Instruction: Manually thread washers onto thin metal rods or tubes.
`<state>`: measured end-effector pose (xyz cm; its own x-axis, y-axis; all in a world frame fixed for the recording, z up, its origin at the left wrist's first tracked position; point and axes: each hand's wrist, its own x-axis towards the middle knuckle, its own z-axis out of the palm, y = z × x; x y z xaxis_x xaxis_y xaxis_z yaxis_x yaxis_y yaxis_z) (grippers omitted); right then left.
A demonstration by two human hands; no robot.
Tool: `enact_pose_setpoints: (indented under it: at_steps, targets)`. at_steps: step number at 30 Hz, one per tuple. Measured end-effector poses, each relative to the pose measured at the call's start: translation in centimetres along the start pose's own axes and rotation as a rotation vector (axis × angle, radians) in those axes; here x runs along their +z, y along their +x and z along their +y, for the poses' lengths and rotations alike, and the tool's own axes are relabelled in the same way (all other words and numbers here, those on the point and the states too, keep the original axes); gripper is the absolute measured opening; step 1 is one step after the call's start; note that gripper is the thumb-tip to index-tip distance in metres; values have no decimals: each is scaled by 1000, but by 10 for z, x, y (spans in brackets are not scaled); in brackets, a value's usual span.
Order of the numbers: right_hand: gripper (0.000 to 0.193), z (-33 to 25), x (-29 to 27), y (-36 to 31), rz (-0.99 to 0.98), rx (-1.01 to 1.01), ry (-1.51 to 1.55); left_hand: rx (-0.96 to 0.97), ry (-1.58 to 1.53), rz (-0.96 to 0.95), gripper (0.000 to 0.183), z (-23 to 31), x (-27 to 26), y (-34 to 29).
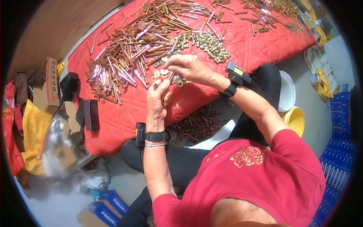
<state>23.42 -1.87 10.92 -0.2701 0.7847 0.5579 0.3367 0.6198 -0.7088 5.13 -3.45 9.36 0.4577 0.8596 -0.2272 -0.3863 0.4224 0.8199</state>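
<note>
"Head view: what was the left hand (pixel 160 96) gripping?"

"A slim, copper-coloured metal rod (pixel 171 78), tilted above the quilted red cloth (pixel 121 123)."

"And the right hand (pixel 194 70)?"

"Its bent fingers were at the rod's upper end; I couldn't tell whether they gripped. Flat, pale round washers (pixel 163 72) lay near, beside heaped copper-coloured rods (pixel 130 56)."

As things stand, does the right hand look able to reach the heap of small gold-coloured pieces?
Probably yes: the right hand is close beside the heap of small gold-coloured pieces, with nothing visible between them, though it seems busy with a rod at the left hand.
</note>
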Motion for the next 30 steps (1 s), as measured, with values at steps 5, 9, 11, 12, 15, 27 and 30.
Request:
enact_pose_setpoints:
  at_steps: [5,9,11,12,15,27,30]
  targets:
    - [19,-4,-4,-2,-160,598,183,30,240,73,14,1,7,-8]
    - [20,10,1,0,127,-10,-50,41,110,92,14,5,6,-5]
    - [20,6,0,-6,41,18,29,34,125,73,15,1,5,-4]
    - [21,2,-2,-7,-38,41,98,31,142,41,15,0,6,-2]
    - [21,-13,-5,-11,-50,313,279,126,264,85,12,-7,9,-4]
    - [20,-19,-38,-12,-344,544,437,315,592,116,21,10,8,-6]
    - [23,-31,-40,-8,-537,467,448,149,235,199,32,14,-10,-1]
